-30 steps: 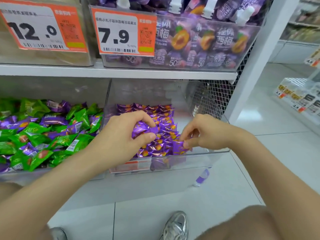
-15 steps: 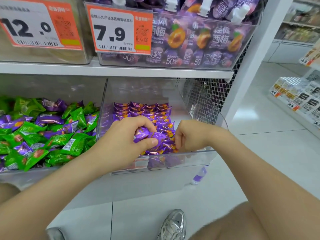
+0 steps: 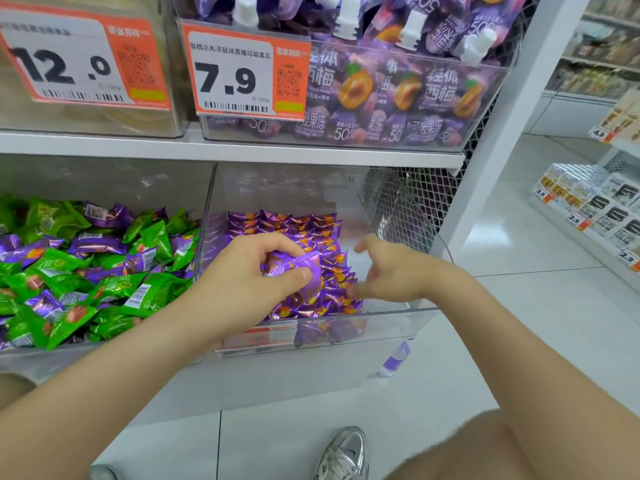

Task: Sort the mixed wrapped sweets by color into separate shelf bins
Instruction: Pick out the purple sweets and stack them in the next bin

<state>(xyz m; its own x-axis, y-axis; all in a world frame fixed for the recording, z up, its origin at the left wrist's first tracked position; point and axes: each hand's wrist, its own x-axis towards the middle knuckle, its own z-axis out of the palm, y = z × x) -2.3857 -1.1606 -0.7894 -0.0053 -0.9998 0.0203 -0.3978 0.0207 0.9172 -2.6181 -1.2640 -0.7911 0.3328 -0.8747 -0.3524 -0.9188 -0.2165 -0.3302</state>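
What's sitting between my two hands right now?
In the head view, rows of purple sweets in the clear bin fill the gap between your left hand, which grips a few, and your right hand.

looks forward and down from the head, wide-angle, close to the bins (image 3: pixel 381 327), with floor (image 3: pixel 519 306) and shoe (image 3: pixel 346 455) below.
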